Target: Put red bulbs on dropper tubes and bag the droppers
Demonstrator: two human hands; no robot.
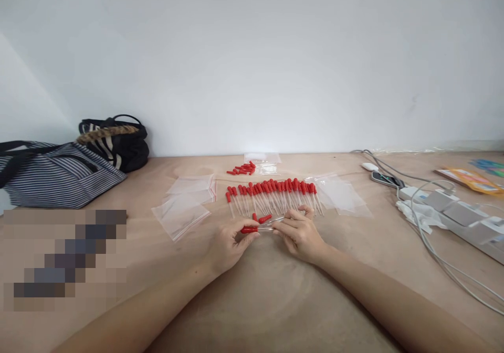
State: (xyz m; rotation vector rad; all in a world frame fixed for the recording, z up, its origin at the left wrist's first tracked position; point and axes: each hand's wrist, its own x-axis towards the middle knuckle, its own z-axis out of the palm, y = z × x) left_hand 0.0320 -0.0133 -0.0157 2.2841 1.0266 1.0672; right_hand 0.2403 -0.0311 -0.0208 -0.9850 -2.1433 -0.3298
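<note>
My left hand (230, 243) pinches a red rubber bulb (249, 230) between thumb and fingers. A clear glass dropper tube (264, 230) runs from that bulb to my right hand (301, 232), whose closed fingers grip it. More clear tubes seem to lie under the right fingers, partly hidden. Just behind the hands are two more red bulbs (265, 218). Farther back, a long row of assembled droppers (275, 188) lies with red bulbs pointing away. Beyond it sit a small pile of loose red bulbs (242, 169) and a bunch of bare glass tubes (268, 168).
Clear zip bags (183, 211) lie left of the row, and more bags (342, 195) right of it. A striped bag (63, 174) and a black bag (134, 146) stand at left. At right are a power strip (468, 232), cables, a tissue (421, 215) and a phone-like device (386, 179).
</note>
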